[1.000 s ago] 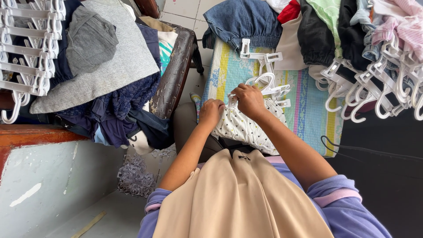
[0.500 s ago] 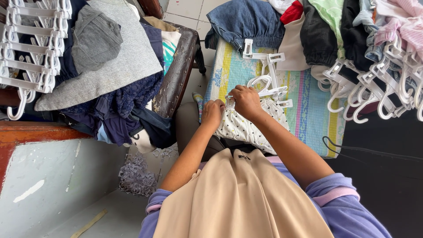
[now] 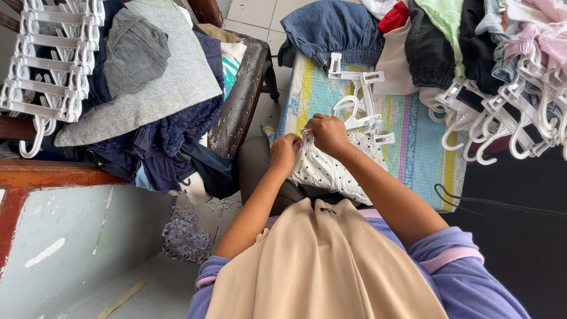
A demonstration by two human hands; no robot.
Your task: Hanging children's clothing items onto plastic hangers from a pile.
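Observation:
My left hand [image 3: 286,152] and my right hand [image 3: 326,133] are close together at the near end of a striped mat [image 3: 413,147]. Both pinch the edge of a white garment with small dots [image 3: 331,171] at the left clip of a white plastic clip hanger [image 3: 360,121]. The hanger lies flat on the mat, its hook pointing away from me. The garment hangs from the mat's edge toward my lap.
A second white hanger [image 3: 354,77] lies beyond the first. Clothes on white hangers [image 3: 502,118] pile up at the right; folded jeans [image 3: 333,26] lie at the far end. A chair [image 3: 242,100] heaped with clothes and stacked hangers [image 3: 47,71] stands left.
Both hands stay on the garment at the hanger clip, with only small finger movements. The view has shifted slightly.

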